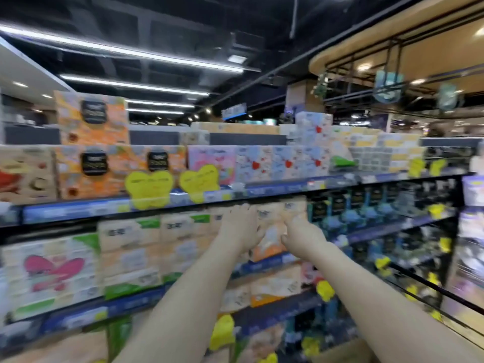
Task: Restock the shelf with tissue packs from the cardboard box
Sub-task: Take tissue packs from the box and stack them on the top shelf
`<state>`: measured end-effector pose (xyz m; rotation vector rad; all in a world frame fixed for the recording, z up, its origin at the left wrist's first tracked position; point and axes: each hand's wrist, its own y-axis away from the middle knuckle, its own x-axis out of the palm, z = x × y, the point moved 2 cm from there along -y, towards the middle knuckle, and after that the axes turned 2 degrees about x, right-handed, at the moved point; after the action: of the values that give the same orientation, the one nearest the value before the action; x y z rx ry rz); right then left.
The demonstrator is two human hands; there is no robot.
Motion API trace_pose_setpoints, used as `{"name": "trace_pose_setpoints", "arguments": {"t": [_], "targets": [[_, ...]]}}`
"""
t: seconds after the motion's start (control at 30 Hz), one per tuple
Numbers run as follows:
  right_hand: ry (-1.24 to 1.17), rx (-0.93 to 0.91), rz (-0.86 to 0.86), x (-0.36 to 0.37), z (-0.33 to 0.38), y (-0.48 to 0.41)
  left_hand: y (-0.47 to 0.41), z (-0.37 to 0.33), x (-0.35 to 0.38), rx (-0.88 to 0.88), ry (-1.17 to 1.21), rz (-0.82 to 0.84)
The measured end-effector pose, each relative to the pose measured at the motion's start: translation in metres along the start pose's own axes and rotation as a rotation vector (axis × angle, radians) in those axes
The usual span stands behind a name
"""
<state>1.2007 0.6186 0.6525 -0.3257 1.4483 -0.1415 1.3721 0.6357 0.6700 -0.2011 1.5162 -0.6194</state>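
Observation:
The view is motion-blurred. A peach and orange tissue pack (pixel 272 233) stands on the second shelf (pixel 264 263) among similar peach packs. My left hand (pixel 241 229) lies flat against the pack's left side with its fingers straight and pointing up. My right hand (pixel 301 234) holds the pack's right side with its fingers curled onto it. Both forearms reach up from the bottom of the frame. A tan surface at the bottom right (pixel 340 352) may be the cardboard box; too little of it shows to tell.
The top shelf (pixel 157 203) carries orange, pink and blue tissue packs behind yellow heart-shaped price tags (pixel 149 188). White packs with a pink bow (pixel 52 273) fill the left of the second shelf. Dark blue packs (pixel 366 208) sit to the right. Lower shelves are stocked too.

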Motion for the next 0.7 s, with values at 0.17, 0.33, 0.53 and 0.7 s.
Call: {"name": "trace_pose_setpoints", "arguments": {"t": [0.17,0.33,0.53,0.7], "targets": [[-0.008,0.141,0.136,0.037,-0.125,0.061,0.012,-0.129,0.065,0.08,0.177,0.183],[0.001,0.284,0.248,0.089,-0.223,0.126,0.025,-0.234,0.118,0.217,0.151,0.319],[-0.026,0.419,0.392,0.163,-0.3,0.174,0.041,-0.308,0.204,0.289,0.161,0.478],[-0.092,0.482,0.487,0.222,-0.342,0.17,0.058,-0.338,0.294,0.283,0.188,0.688]]}}
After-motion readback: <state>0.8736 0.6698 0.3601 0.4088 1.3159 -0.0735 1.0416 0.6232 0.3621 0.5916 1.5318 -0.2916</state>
